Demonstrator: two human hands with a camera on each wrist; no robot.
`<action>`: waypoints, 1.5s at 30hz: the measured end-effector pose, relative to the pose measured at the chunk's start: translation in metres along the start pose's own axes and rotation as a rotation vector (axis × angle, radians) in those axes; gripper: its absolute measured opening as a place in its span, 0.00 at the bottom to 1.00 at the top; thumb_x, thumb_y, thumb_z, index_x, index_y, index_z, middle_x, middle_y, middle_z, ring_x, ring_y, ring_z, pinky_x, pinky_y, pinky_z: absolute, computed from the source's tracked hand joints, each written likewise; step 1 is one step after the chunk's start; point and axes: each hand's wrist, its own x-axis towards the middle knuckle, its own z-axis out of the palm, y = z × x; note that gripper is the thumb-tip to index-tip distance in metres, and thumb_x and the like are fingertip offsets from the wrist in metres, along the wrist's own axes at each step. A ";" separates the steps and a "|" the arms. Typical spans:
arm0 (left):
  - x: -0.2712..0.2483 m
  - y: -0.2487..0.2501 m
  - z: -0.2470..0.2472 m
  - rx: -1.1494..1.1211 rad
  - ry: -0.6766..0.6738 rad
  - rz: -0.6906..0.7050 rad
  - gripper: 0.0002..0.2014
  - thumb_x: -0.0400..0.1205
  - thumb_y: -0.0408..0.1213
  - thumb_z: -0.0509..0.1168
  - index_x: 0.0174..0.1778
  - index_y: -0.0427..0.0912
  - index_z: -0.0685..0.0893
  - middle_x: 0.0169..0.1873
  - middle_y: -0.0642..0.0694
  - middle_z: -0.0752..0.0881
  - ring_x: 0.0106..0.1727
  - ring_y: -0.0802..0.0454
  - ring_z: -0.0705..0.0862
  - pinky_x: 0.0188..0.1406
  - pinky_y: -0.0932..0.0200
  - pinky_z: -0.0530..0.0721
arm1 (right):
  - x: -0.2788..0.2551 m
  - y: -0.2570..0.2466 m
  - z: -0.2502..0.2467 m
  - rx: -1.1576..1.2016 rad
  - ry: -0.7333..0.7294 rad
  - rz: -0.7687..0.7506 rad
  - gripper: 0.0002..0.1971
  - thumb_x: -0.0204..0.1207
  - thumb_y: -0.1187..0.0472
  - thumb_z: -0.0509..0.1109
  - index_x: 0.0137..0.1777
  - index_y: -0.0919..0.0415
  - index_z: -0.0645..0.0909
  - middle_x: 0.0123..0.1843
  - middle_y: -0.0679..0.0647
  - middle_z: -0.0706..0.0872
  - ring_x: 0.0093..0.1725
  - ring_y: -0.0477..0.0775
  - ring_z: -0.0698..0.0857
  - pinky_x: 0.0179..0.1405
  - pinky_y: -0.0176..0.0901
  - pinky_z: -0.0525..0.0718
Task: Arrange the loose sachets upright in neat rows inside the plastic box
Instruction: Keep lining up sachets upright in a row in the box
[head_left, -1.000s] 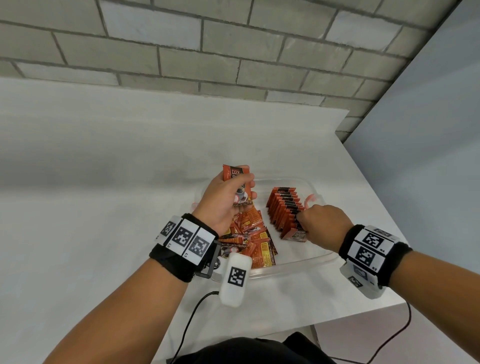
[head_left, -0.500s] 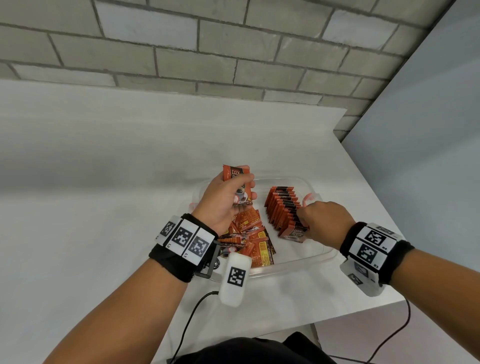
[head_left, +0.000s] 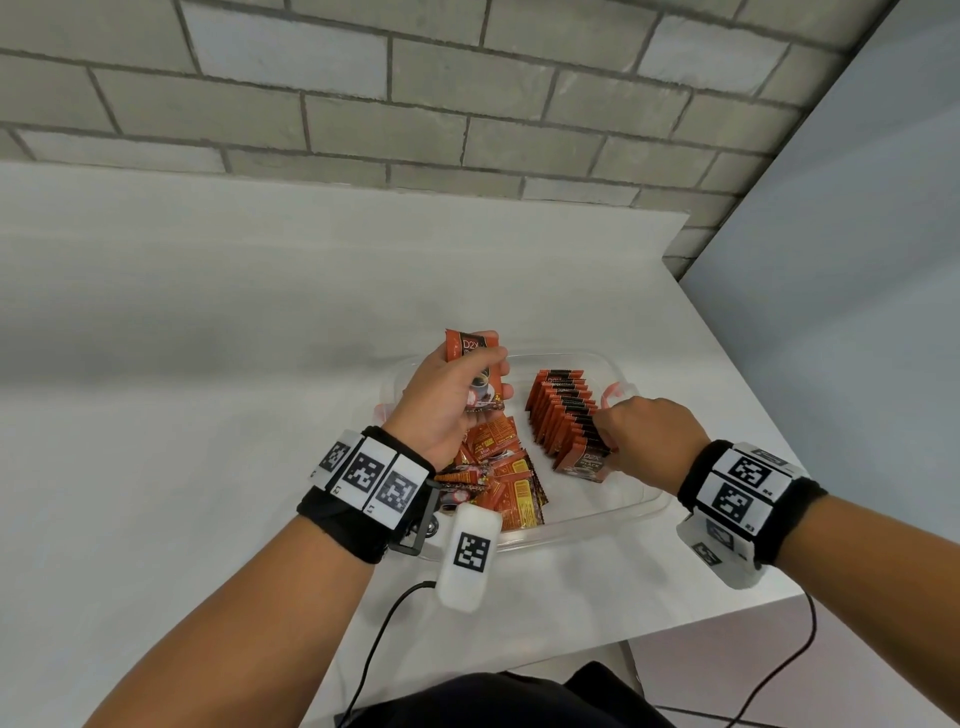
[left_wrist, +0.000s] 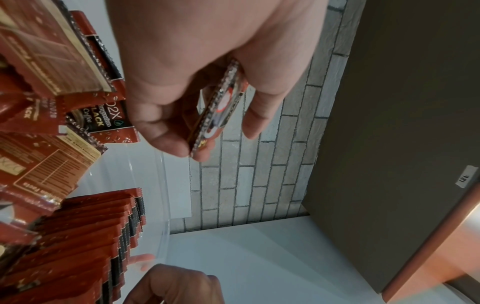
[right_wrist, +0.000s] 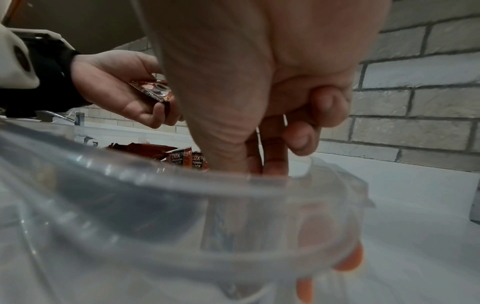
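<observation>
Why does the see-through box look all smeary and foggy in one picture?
In the right wrist view the plastic box sits right against the lens, so its rim is out of focus and shows glare streaks; the head view shows the box sharp; in the left wrist view the loose sachets at the edge are stretched and blurred.

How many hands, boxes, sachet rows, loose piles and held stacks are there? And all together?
Hands: 2, left hand and right hand
Box: 1
Row: 1
Pile: 1
Held stack: 1
Total: 6
</observation>
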 end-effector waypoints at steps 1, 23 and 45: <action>0.000 0.000 0.000 0.002 -0.001 -0.002 0.09 0.81 0.36 0.67 0.56 0.43 0.81 0.41 0.45 0.86 0.34 0.54 0.86 0.36 0.56 0.81 | 0.000 0.000 0.000 0.004 0.002 0.004 0.09 0.79 0.54 0.66 0.54 0.58 0.78 0.51 0.54 0.83 0.38 0.55 0.76 0.37 0.42 0.72; 0.000 0.000 0.004 -0.118 -0.110 -0.065 0.07 0.84 0.28 0.60 0.55 0.37 0.81 0.41 0.37 0.89 0.40 0.43 0.90 0.43 0.49 0.90 | -0.007 0.030 -0.021 0.888 0.294 0.138 0.09 0.75 0.52 0.73 0.54 0.47 0.79 0.42 0.44 0.85 0.27 0.35 0.79 0.27 0.24 0.72; -0.003 -0.002 0.024 -0.030 -0.196 0.009 0.14 0.77 0.42 0.67 0.56 0.41 0.83 0.40 0.45 0.89 0.38 0.51 0.88 0.34 0.58 0.85 | -0.019 0.024 -0.053 1.298 0.161 -0.059 0.05 0.73 0.67 0.75 0.45 0.58 0.85 0.28 0.46 0.86 0.29 0.42 0.81 0.29 0.29 0.76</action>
